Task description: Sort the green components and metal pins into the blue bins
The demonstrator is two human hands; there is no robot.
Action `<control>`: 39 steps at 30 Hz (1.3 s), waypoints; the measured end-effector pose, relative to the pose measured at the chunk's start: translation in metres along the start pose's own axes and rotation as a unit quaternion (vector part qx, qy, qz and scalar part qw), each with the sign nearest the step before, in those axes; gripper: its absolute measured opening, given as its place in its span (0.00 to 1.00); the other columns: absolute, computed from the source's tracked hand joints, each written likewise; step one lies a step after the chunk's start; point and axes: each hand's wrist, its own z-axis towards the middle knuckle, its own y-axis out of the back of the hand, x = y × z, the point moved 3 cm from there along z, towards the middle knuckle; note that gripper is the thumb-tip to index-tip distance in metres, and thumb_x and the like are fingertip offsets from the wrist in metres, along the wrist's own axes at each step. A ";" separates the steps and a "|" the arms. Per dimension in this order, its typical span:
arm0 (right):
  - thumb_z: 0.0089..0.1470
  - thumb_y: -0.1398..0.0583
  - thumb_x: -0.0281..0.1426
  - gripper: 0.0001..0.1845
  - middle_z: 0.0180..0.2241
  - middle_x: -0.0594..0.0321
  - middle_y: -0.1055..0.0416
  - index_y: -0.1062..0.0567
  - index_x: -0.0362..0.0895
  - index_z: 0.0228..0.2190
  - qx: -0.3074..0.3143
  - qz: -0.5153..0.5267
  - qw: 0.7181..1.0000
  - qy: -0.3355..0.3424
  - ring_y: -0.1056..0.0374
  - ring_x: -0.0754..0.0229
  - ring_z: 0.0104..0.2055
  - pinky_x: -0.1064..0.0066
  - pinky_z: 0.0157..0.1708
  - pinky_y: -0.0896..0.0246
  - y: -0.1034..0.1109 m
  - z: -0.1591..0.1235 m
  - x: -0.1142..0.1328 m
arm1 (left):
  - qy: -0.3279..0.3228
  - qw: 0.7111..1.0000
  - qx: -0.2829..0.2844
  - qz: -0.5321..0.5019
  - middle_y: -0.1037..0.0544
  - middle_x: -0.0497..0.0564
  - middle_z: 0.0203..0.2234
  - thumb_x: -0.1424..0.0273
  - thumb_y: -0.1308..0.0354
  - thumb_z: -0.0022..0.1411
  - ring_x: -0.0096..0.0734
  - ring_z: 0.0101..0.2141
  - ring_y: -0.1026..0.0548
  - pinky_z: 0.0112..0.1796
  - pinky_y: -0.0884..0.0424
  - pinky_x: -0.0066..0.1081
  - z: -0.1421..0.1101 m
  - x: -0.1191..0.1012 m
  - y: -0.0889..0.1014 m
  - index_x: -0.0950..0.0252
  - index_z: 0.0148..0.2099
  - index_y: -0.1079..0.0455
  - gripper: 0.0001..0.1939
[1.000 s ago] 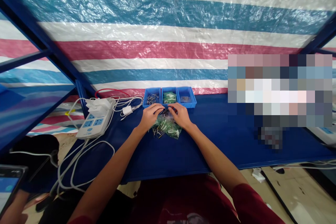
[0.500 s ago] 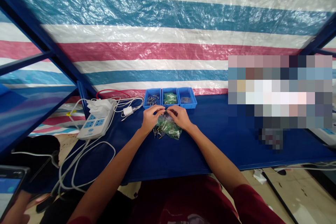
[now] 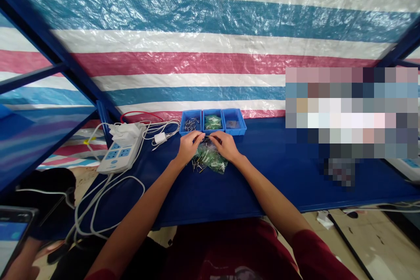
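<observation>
My left hand point(image 3: 189, 146) and my right hand point(image 3: 225, 145) face each other above the blue table, fingertips pinched close together. Between them is something small and dark, too small to name. Just below lies a pile of green-tinted plastic packets point(image 3: 211, 158), with loose thin metal pieces point(image 3: 197, 166) at its left side. Behind my fingers stand three blue bins in a row. Similar metal pieces fill the left bin point(image 3: 191, 134); green packets lie in the middle bin point(image 3: 213, 132). In the right bin point(image 3: 234, 132) are flat clear pieces, perhaps bags.
On the left sits a white power strip point(image 3: 120, 153) with plugs and looped white cables point(image 3: 95, 203). A white adapter point(image 3: 160, 138) lies near the bins. Another person's hand point(image 3: 24, 258) holds a phone point(image 3: 15, 236) at lower left. The right side is pixelated. Striped sheeting point(image 3: 210, 65) hangs behind.
My left fingertips have shifted slightly, and both hands stay pinched above the pile. The bins and packets look unchanged; the view has tilted very slightly.
</observation>
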 end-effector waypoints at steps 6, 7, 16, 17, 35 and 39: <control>0.66 0.54 0.40 0.21 0.27 0.61 0.29 0.30 0.45 0.28 0.012 -0.017 1.000 0.001 0.35 0.61 0.30 0.71 0.33 0.43 0.002 0.001 0.005 | 0.001 1.000 0.016 -0.022 0.25 0.47 0.23 0.59 0.49 0.65 0.25 0.24 0.31 0.31 0.33 0.26 -0.002 -0.003 -0.002 0.64 0.29 0.30 0.17; 0.66 0.55 0.41 0.22 0.26 0.62 0.31 0.31 0.45 0.26 0.016 -0.022 1.000 -0.002 0.36 0.61 0.29 0.72 0.32 0.44 0.002 0.001 0.005 | -0.002 1.000 0.009 -0.029 0.24 0.48 0.24 0.58 0.47 0.64 0.26 0.25 0.30 0.32 0.32 0.27 -0.002 -0.003 -0.002 0.64 0.31 0.29 0.17; 0.66 0.56 0.41 0.24 0.21 0.65 0.35 0.36 0.45 0.21 0.021 -0.039 0.999 -0.017 0.39 0.62 0.24 0.72 0.29 0.49 -0.002 -0.001 0.002 | 0.097 0.963 -0.006 -0.250 0.20 0.56 0.37 0.58 0.45 0.63 0.35 0.37 0.22 0.39 0.25 0.35 -0.002 -0.004 -0.010 0.66 0.37 0.32 0.15; 0.66 0.55 0.41 0.24 0.20 0.64 0.35 0.36 0.45 0.21 0.010 -0.043 0.999 -0.026 0.38 0.62 0.24 0.72 0.28 0.49 -0.001 -0.001 0.002 | 0.105 0.959 -0.006 -0.263 0.20 0.56 0.37 0.58 0.46 0.64 0.35 0.37 0.22 0.39 0.25 0.35 -0.001 -0.003 -0.010 0.66 0.37 0.34 0.14; 0.65 0.53 0.40 0.23 0.22 0.62 0.31 0.29 0.44 0.24 -0.096 -0.056 0.992 -0.068 0.37 0.61 0.24 0.70 0.29 0.45 0.011 0.000 -0.002 | -0.091 0.994 0.052 -0.002 0.22 0.53 0.33 0.61 0.52 0.69 0.32 0.35 0.25 0.40 0.30 0.30 -0.001 0.007 -0.006 0.63 0.45 0.25 0.17; 0.63 0.50 0.40 0.18 0.35 0.57 0.25 0.24 0.44 0.36 -0.059 0.001 0.998 -0.031 0.32 0.60 0.32 0.70 0.34 0.39 0.006 -0.001 -0.001 | -0.058 0.998 0.031 -0.007 0.21 0.53 0.36 0.62 0.51 0.68 0.32 0.36 0.23 0.42 0.29 0.30 -0.001 0.005 -0.004 0.63 0.45 0.25 0.16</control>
